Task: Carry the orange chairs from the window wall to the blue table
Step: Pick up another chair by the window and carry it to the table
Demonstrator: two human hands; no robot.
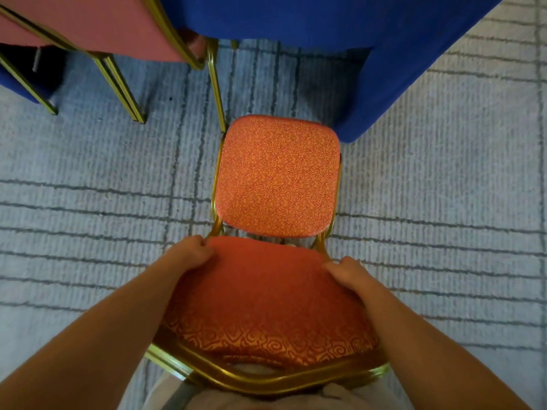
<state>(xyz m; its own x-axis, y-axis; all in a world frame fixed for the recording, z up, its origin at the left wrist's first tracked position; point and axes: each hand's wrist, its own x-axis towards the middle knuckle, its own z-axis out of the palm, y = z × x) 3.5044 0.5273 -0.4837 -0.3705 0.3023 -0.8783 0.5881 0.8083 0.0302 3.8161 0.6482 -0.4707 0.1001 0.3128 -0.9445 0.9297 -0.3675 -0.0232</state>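
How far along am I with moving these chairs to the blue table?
Done: one orange chair already stands by the blue table. In hand: left hand and right hand grip a second chair close to the table. Left: placing it; any other chairs are out of view.

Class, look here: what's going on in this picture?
A person stands over an orange patterned chair with a gold metal frame, left hand and right hand gripping the sides of its backrest. It faces the blue-draped table, near the cloth's corner. Another orange gold-legged chair stands by the table, upper left. Whether the held chair is off the grey lined carpet cannot be told.
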